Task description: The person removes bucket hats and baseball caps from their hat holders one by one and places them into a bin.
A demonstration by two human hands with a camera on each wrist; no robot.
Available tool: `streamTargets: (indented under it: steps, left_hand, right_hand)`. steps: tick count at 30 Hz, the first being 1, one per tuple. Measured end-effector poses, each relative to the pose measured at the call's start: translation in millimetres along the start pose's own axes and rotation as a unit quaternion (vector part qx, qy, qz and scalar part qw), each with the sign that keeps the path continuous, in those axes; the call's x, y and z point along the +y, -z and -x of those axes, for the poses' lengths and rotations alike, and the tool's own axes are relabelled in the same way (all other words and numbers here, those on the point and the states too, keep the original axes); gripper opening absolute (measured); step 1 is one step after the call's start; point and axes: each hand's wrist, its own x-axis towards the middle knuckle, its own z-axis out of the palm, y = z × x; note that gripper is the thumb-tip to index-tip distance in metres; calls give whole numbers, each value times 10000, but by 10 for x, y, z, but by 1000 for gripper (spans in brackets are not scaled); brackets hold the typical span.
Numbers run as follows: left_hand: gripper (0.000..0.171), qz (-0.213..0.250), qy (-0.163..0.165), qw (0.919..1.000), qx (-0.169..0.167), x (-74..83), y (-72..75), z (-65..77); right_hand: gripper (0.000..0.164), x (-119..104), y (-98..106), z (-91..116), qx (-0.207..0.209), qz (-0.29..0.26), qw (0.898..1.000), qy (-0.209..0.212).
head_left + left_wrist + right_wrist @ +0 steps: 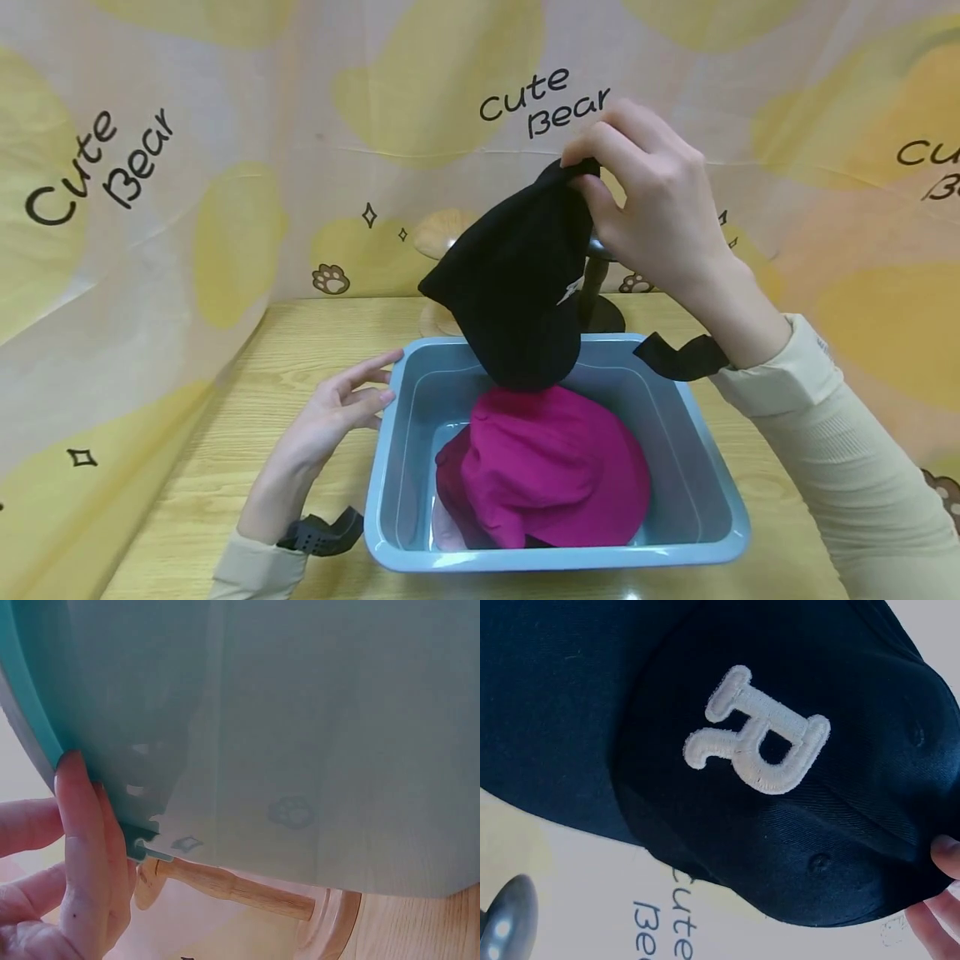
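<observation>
My right hand (660, 187) pinches a black baseball cap (521, 275) between thumb and fingers and holds it up over the far side of a light blue plastic basin (708, 467). A raised white letter R (769, 739) shows on the cap's front in the right wrist view. Below the cap, a magenta hat (555, 467) lies crumpled in the basin, beside a pale lavender piece of fabric (447, 527). With relaxed, nearly straight fingers, my left hand (330, 412) touches the outside of the basin's left wall near its far corner.
Behind the basin stand a light wooden stand with a rounded top (441, 233) and a darker stand (602, 315), both partly hidden by the cap. The wood-grain table (300, 350) meets a printed cloth backdrop (390, 92) at the back and left.
</observation>
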Motion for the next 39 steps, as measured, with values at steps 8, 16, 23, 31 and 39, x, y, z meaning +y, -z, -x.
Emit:
streamTargets:
  steps: [8,16,23,31,39]
  left_hand:
    - [52,9,14,10000,-7,-11,-17,-12]
    - [52,18,19,10000,-27,-7,-26,-22]
    - [52,79,-11,10000,-46,-15,-22,-26]
    - [53,58,45,10000,-36,1,-21,-26]
    - [53,88,30,10000,-17,2,-15,-21]
  right_hand:
    - [9,-57,108,92,93,-394,9992,8]
    - [13,-131,242,246,143,-470,9986,207]
    - [17,-184,303,356,323,-736,9965,232]
    - [17,0,323,595,256,-910,9948,386]
    - [22,123,391,797,197,-849,9950,480]
